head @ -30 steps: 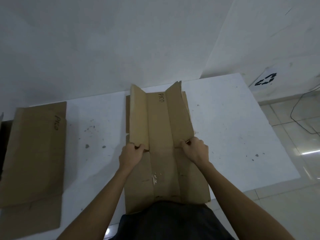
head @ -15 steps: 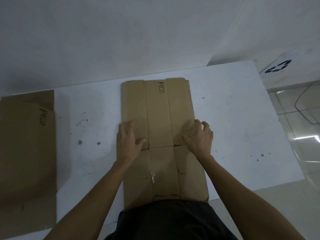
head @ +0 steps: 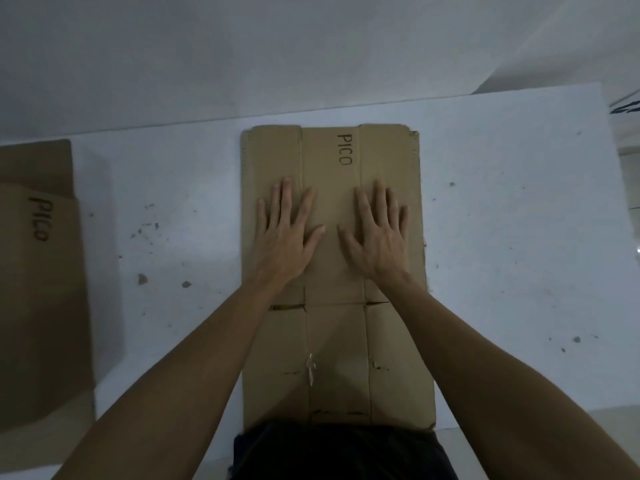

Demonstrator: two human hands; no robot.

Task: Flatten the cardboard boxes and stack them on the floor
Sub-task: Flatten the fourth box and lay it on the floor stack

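Observation:
A flattened brown cardboard box marked "PICO" lies lengthwise on the white table straight in front of me. My left hand rests palm down on its far half, left of the centre panel, fingers spread. My right hand lies flat beside it, right of the centre panel, fingers spread too. Neither hand grips anything. The box's flaps lie level with the sheet. Its near end is hidden behind my dark clothing.
A second brown cardboard box, also marked "PICO", sits at the table's left edge, partly cut off by the frame. A white wall runs behind the table. Tiled floor shows at the far right.
The two raised flaps of the box went down flat. My hands let go of the flap edges, slid forward onto the far half and now press palm down. The view moved closer.

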